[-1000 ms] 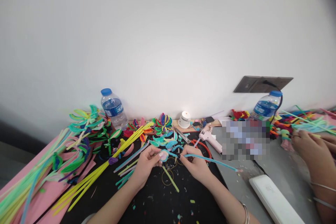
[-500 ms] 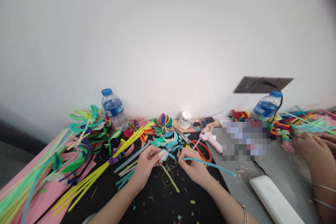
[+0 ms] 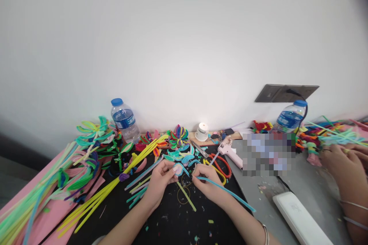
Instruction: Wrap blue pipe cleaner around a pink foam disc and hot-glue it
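Note:
My left hand (image 3: 158,181) pinches a small pink and blue pipe-cleaner flower head (image 3: 178,169) on a green stem (image 3: 186,196) over the black mat (image 3: 172,222). My right hand (image 3: 208,184) pinches a long light-blue pipe cleaner (image 3: 230,194) close to that flower head. The blue pipe cleaner trails away to the lower right across my wrist. Both hands are closed and almost touch at the flower.
Yellow pipe cleaners (image 3: 109,187) and finished flowers (image 3: 94,138) lie left. Behind are a water bottle (image 3: 124,120), a white tape roll (image 3: 202,131), orange scissors (image 3: 220,162) and a pink glue gun (image 3: 230,152). Another person's hands (image 3: 343,160) work at right, near a second bottle (image 3: 290,118) and a white box (image 3: 299,220).
My right hand has turned the blue pipe cleaner, so its free end swung down from the right toward the lower right. The left hand has hardly moved.

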Demonstrator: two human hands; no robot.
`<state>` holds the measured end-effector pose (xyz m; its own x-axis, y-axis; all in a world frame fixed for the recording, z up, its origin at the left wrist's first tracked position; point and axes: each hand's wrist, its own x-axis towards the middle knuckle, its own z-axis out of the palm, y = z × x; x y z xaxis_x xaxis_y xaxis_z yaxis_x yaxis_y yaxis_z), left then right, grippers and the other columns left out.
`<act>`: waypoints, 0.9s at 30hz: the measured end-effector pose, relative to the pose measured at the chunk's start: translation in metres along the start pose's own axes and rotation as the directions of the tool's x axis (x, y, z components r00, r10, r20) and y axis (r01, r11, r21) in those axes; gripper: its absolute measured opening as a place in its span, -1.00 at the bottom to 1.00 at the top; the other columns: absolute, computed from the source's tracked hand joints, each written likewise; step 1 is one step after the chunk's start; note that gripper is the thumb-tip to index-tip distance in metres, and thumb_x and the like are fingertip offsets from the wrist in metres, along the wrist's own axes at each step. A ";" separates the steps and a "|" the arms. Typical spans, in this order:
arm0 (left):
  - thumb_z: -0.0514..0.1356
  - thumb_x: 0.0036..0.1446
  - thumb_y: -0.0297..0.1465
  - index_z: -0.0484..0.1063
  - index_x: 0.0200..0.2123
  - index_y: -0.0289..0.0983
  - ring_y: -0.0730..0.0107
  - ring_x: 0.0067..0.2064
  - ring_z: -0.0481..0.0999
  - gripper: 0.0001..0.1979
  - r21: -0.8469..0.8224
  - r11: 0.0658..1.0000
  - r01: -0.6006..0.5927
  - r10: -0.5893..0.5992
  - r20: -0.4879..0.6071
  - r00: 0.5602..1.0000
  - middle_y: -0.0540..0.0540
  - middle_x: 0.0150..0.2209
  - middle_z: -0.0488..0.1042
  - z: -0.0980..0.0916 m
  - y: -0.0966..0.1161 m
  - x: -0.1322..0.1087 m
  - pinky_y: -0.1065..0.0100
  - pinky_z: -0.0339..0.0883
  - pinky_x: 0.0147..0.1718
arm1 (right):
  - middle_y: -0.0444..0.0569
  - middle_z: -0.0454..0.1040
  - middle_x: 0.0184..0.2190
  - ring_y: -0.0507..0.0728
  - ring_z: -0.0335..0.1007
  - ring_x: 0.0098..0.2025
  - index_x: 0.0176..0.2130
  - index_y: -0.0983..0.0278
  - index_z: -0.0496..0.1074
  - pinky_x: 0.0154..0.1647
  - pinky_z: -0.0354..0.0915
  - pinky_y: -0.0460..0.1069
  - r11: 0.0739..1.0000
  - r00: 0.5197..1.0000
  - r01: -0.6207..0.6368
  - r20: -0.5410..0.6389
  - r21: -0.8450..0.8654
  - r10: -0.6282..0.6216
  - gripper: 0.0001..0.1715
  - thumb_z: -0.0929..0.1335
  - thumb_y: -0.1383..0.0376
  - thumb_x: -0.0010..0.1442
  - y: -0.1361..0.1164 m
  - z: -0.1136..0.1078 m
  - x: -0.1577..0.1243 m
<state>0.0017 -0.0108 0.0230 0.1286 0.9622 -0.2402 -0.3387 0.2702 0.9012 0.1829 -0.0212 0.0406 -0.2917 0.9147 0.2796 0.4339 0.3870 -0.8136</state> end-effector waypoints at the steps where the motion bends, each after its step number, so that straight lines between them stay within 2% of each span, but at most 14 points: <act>1: 0.32 -0.13 -0.30 0.35 -0.41 -0.28 0.53 -0.49 0.39 -0.76 -0.005 1.000 0.003 -0.003 -0.002 1.000 0.05 -0.46 0.45 0.001 0.000 0.000 0.45 0.33 -0.44 | -0.18 0.22 -0.60 -0.02 0.14 -0.55 -0.59 0.27 0.20 -0.52 0.07 -0.12 1.000 1.000 -0.004 -0.001 0.005 0.004 -0.77 0.27 0.43 0.05 0.001 0.001 0.000; 18: 0.34 -0.12 -0.37 0.29 -0.29 -0.23 0.53 -0.44 0.47 -0.67 -0.204 0.976 0.074 -0.073 0.012 0.997 0.09 -0.46 0.41 0.009 -0.006 -0.007 0.43 0.40 -0.36 | -0.20 0.19 -0.63 -0.02 0.11 -0.56 -0.62 0.28 0.20 -0.54 0.06 -0.12 0.998 0.998 -0.042 -0.037 0.050 0.044 -0.76 0.28 0.43 0.02 0.000 0.009 0.001; 27: 0.37 -0.17 -0.39 0.29 -0.30 -0.23 0.51 -0.43 0.48 -0.64 -0.283 0.953 0.108 -0.122 -0.032 0.992 0.05 -0.45 0.44 0.015 -0.008 -0.009 0.47 0.40 -0.38 | -0.19 0.24 -0.62 -0.02 0.17 -0.53 -0.62 0.29 0.27 -0.50 0.11 -0.12 0.997 0.997 -0.056 -0.054 0.058 0.060 -0.77 0.31 0.44 0.02 0.007 0.014 -0.001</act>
<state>0.0174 -0.0222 0.0230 0.1392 0.9226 -0.3599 -0.5727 0.3714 0.7308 0.1740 -0.0210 0.0275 -0.2189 0.9411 0.2577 0.3995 0.3274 -0.8563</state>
